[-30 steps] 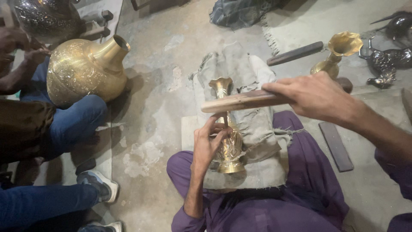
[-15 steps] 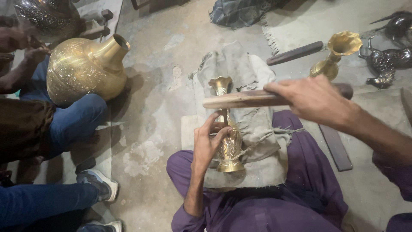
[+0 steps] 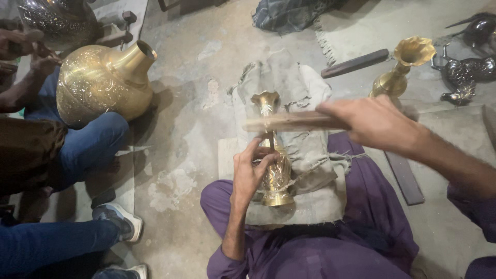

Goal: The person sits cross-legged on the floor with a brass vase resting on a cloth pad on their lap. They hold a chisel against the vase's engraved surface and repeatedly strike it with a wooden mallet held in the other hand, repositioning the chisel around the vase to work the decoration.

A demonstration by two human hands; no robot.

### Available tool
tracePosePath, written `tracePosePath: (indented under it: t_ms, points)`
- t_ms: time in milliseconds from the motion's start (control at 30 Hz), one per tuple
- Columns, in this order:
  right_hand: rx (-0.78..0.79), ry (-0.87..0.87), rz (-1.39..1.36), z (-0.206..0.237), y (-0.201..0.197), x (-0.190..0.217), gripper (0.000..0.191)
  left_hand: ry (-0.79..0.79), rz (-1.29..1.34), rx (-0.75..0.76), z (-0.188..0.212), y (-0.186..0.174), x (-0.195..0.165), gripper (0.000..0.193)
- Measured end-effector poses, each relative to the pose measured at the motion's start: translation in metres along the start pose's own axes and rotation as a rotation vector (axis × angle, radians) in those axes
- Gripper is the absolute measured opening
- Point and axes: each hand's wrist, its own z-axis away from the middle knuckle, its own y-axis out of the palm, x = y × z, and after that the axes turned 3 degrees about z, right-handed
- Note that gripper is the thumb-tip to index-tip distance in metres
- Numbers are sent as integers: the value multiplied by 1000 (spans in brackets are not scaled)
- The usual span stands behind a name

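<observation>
Left hand (image 3: 251, 173) grips a thin tool against the brass vase (image 3: 274, 155), which lies on grey cloth (image 3: 310, 150) over the lap. Right hand (image 3: 374, 124) holds a wooden stick (image 3: 287, 122) above it.

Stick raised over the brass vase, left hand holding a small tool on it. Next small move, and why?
Probably bring the wooden stick down onto the thin tool. The right hand holds the stick level just above the tool's top end, blurred as if mid-swing. The left hand pinches the tool against the brass vase, which lies on a cloth pad, so the strike looks set up.
</observation>
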Motion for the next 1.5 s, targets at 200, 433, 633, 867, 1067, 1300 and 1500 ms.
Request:
tracePosePath:
  t_ms: [200, 433, 633, 867, 1067, 1300, 1500]
  points:
    - [-311, -115, -514, 7, 3, 1, 69, 21, -22, 9, 2, 1, -2, 53]
    - [-576, -331, -241, 11, 11, -3, 65, 13, -17, 2, 6, 3, -4, 48]
    - [-379, -173, 51, 17, 11, 3, 51, 57, -45, -7, 9, 4, -2, 49]
    - [-327, -130, 5, 21, 5, 8, 49, 6, -49, -13, 11, 4, -3, 50]
    - [-278, -117, -45, 17, 20, 1, 58, 112, -43, -37, 13, 4, -2, 49]
    - [-411, -225, -532, 17, 25, 3, 53, 7, -51, -48, 16, 6, -5, 48]
    - [-526, -187, -207, 24, 13, 10, 57, 98, -56, -90, 17, 9, -2, 49]
